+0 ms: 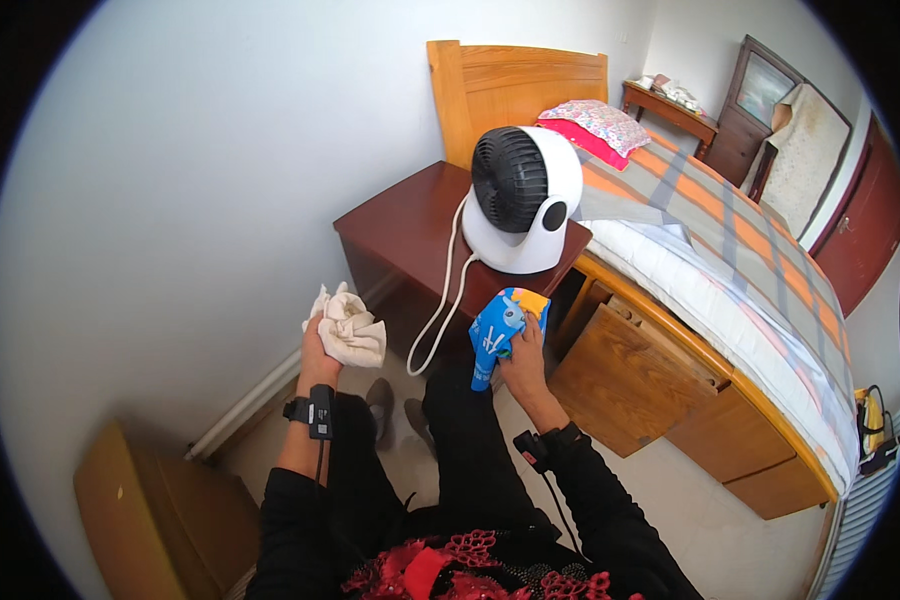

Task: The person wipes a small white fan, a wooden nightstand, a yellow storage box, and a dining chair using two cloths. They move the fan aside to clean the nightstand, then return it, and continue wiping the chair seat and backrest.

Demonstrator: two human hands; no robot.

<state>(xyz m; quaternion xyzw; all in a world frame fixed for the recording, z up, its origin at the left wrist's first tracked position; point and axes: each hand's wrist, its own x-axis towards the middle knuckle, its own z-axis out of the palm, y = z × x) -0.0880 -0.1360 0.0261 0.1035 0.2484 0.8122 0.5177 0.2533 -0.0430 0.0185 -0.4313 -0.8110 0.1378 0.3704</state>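
Observation:
A crumpled cream cloth is held in my left hand, out over the floor left of the bedside table. My right hand grips a bright blue hand fan with printed figures and writing, its short handle pointing down. Just beyond both hands stands a dark red bedside table. On its right part rests a white electric fan with a black grille, turned towards the left. The fan's white cord loops down over the table's front edge, between my hands.
To the right is a wooden bed with a striped cover and an open-looking wooden drawer front jutting from its side. A white pipe runs along the left wall. A brown box-like piece of furniture stands at the lower left.

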